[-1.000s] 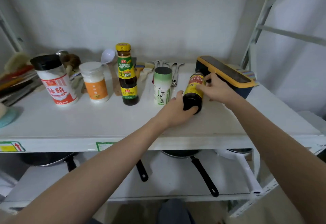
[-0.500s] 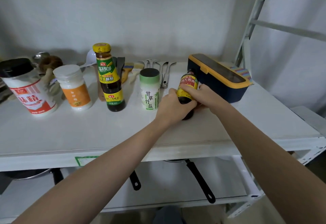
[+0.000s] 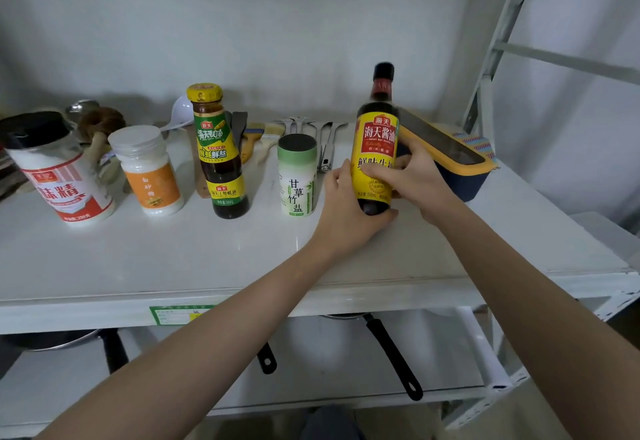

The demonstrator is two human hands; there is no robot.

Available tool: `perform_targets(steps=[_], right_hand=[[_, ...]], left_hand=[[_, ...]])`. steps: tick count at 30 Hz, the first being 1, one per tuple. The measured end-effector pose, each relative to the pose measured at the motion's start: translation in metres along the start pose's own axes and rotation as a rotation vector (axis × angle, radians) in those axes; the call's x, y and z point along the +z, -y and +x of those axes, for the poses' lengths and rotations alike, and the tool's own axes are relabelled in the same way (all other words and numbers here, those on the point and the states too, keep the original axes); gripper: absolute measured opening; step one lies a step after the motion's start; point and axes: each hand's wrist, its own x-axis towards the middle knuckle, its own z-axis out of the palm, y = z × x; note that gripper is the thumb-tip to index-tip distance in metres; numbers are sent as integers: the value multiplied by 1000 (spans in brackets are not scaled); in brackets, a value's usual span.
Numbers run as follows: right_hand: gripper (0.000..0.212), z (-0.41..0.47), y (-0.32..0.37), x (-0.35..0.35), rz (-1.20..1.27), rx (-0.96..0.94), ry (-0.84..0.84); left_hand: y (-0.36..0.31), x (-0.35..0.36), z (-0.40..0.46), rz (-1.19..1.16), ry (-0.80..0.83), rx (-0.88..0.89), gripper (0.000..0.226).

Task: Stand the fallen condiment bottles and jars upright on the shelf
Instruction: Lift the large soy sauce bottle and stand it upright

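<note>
Head cam: both hands are wrapped around the soy sauce bottle point(image 3: 375, 148), which is upright or very nearly so, toward the right side of the shelf point(image 3: 173, 259). The left hand point(image 3: 346, 211) cups its base and the right hand point(image 3: 412, 180) grips across the yellow label. Just behind it is a yellow-rimmed box point(image 3: 460, 166). Standing left of it in a row: salt shaker point(image 3: 297, 176), oyster sauce bottle point(image 3: 220, 152), sugar jar point(image 3: 147, 169), and a big black-lidded jar point(image 3: 52, 169) by the left edge.

Bare shelf point(image 3: 173, 259) front, crowded rear
</note>
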Motion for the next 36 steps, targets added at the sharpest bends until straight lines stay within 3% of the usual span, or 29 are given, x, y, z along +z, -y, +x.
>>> perform_targets(steps=[5,10,25,31,36], right_hand=[[81,-2,4,-4,-214,-168,20],[82,-7,3,-2,-171,-227,6],[95,8,-12,-11,-158,-174,109],[82,9,-18,-8,-144,-124,164],[89,1,-19,-3,-182,-146,154]], left_hand=[[2,1,12,-188,72,96,93],[0,-4,18,-259,114,120,95],[11,0,32,-91,101,71,97],[15,-2,31,-54,76,20,92],[14,-3,28,-32,68,20,90]])
